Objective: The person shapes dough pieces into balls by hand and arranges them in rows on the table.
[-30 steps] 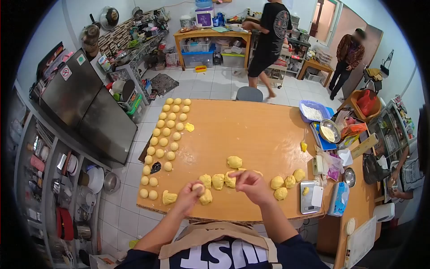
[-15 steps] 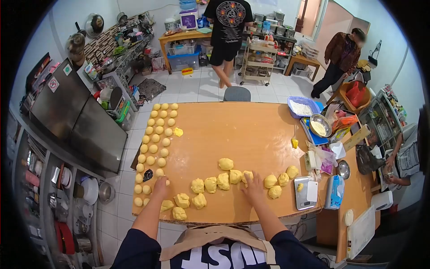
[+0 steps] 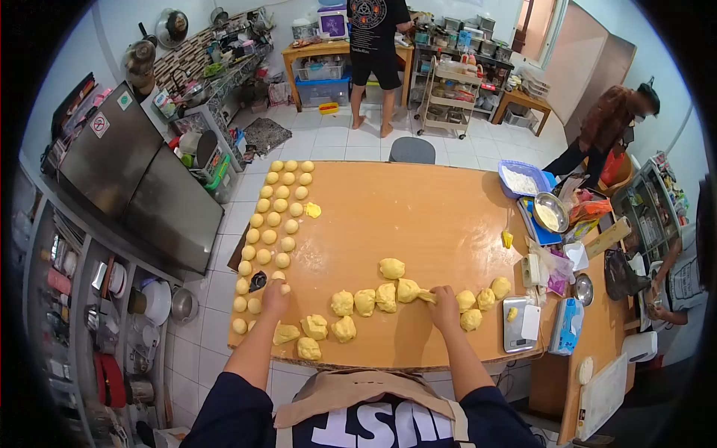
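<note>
Dough piece [image 3: 408,290] lies left-to-right, tapering to the right hand [image 3: 446,308].

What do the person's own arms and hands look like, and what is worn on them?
The left hand and right hand wear no gloves. Both forearms are uncovered, with no watch visible. Dark navy sleeves, loose and plain, end near the elbows. Rings are too small to tell.

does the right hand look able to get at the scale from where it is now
Probably yes: only low dough lumps lie between the right hand and the scale, and the way above them looks free. The stretched dough in its grip would likely need releasing first.
</note>
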Demonstrator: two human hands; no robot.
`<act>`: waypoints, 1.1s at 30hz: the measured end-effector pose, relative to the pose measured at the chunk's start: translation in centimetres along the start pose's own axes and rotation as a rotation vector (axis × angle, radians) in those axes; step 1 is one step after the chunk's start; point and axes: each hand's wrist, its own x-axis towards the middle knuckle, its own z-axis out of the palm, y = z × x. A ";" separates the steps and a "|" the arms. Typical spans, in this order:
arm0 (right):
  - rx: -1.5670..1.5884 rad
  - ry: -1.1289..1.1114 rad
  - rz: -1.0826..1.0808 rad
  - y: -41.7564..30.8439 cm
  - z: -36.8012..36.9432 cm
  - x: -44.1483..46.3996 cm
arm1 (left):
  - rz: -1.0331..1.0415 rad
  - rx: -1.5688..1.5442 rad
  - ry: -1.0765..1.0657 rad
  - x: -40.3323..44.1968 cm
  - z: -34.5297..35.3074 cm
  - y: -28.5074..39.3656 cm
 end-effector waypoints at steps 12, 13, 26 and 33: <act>0.107 0.224 -0.082 -2.0 -3.9 -8.2 | -0.055 0.008 0.069 -0.9 0.6 -3.3; 0.107 0.253 -0.093 -2.3 -4.5 -8.1 | -0.074 -0.005 0.094 -0.9 0.5 -3.4; -0.245 -0.172 -0.321 -4.4 -6.0 -9.4 | -0.010 0.248 0.153 -2.7 -0.2 -0.2; 0.098 0.125 -0.201 -1.3 -7.3 -3.2 | 0.257 0.076 0.213 -5.6 0.4 3.5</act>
